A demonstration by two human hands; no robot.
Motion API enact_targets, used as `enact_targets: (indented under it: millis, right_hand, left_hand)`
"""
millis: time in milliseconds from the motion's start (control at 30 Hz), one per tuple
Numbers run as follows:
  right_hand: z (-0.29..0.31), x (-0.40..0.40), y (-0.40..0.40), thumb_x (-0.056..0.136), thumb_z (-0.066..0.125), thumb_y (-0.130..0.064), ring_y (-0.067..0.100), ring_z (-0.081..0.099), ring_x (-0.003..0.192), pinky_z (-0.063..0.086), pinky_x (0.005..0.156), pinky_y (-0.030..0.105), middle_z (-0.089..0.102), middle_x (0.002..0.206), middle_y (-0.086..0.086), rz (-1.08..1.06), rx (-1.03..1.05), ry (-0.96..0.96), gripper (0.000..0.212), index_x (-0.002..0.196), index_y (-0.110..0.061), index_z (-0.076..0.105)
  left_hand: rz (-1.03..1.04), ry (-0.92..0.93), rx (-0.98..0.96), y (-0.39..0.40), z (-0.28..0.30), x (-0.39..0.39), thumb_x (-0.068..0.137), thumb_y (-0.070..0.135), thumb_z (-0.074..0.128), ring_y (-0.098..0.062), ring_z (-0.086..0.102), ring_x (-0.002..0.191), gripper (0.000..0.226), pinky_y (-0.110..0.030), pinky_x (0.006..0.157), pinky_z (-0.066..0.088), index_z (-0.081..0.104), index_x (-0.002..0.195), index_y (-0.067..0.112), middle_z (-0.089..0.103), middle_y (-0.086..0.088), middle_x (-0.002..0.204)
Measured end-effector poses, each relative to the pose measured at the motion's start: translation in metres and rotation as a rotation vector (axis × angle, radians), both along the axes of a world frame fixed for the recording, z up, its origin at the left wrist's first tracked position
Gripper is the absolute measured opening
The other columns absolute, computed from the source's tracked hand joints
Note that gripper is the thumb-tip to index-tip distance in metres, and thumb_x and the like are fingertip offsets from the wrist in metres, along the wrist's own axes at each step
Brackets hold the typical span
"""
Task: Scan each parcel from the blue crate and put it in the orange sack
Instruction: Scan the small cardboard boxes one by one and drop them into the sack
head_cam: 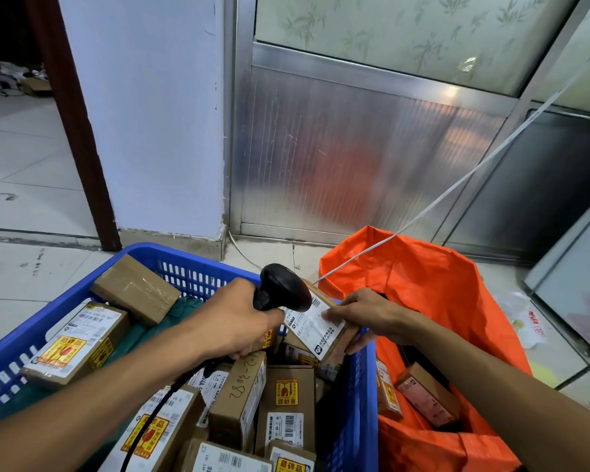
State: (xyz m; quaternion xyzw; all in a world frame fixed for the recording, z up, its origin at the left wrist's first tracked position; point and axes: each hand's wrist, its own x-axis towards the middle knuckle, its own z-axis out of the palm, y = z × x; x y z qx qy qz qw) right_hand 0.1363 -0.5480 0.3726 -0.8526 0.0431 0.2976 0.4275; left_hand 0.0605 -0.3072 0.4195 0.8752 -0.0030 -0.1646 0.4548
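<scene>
A pale tiled floor [24,158] runs up to a white wall [143,107] and a ribbed aluminium door panel [355,155] with frosted, leaf-patterned glass above. At 7 o'clock sits a blue crate [198,272] of slotted plastic, packed with small brown cardboard boxes, many carrying white shipping labels and yellow-and-red fragile stickers; one box [241,390] has "082" handwritten on its side. At 4 o'clock stands the orange sack [433,294], woven and glossy, its mouth open, with two labelled cartons lying inside.

Near the centre, above the crate's right rim, the right hand [368,315] grips the held parcel [321,321], a flat rectangular cardboard box with a white barcode label facing up, fingers on the label and thumb curled under the near edge. The left hand [234,323] is wrapped round the handle of a black barcode scanner [280,287], its rounded head just over the parcel's label. A black cable [157,413] trails from the handle toward 6 o'clock. A thin white cord [457,185] crosses from 2 o'clock to the parcel.
</scene>
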Motion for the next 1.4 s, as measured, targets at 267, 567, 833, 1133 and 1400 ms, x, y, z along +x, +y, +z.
enact_targets:
  millis: [267,567,833,1133,1400]
  right_hand:
    - [-0.001,0.0,0.001,0.095,0.067,-0.027,0.027,0.077,0.085,0.064,0.072,0.039,0.078,0.094,0.014,-0.005,0.004,0.011,0.035,0.114,0.002,0.063]
    - [-0.001,0.003,-0.004,0.095,0.067,-0.026,0.028,0.076,0.086,0.064,0.072,0.04,0.077,0.094,0.015,-0.03,0.012,-0.001,0.034,0.112,0.003,0.065]
    - [-0.002,0.013,-0.033,0.093,0.07,-0.023,0.035,0.074,0.094,0.06,0.083,0.053,0.076,0.096,0.021,-0.148,0.082,-0.036,0.033,0.108,0.006,0.067]
    - [-0.003,0.015,-0.091,0.089,0.072,-0.019,0.029,0.071,0.095,0.058,0.086,0.056,0.074,0.098,0.019,-0.428,0.305,-0.058,0.034,0.115,0.003,0.066]
    - [-0.023,0.016,-0.128,0.088,0.073,-0.02,0.028,0.072,0.089,0.061,0.075,0.05,0.074,0.1,0.016,-0.604,0.349,-0.058,0.038,0.12,-0.001,0.065]
  left_hand:
    - [0.008,0.006,0.007,0.0,-0.002,0.001,0.097,0.025,0.062,-0.012,0.049,0.04,0.024,-0.02,0.041,0.043,0.064,0.085,0.005,0.061,-0.01,0.065]
    - [0.003,0.001,0.009,-0.001,-0.003,0.002,0.098,0.026,0.063,-0.011,0.05,0.041,0.024,-0.021,0.042,0.044,0.065,0.088,0.005,0.061,-0.009,0.067]
    - [-0.01,0.003,-0.005,0.001,-0.007,0.004,0.098,0.026,0.063,-0.012,0.052,0.042,0.016,-0.024,0.044,0.045,0.062,0.097,0.009,0.064,-0.01,0.068]
    - [-0.007,0.013,-0.001,-0.001,-0.006,0.003,0.097,0.023,0.063,-0.009,0.049,0.037,0.019,-0.021,0.041,0.042,0.066,0.094,0.004,0.063,-0.006,0.063]
    - [-0.02,0.024,0.025,-0.008,-0.01,0.003,0.097,0.02,0.065,-0.011,0.047,0.036,0.018,-0.022,0.038,0.041,0.063,0.085,0.006,0.057,-0.001,0.052]
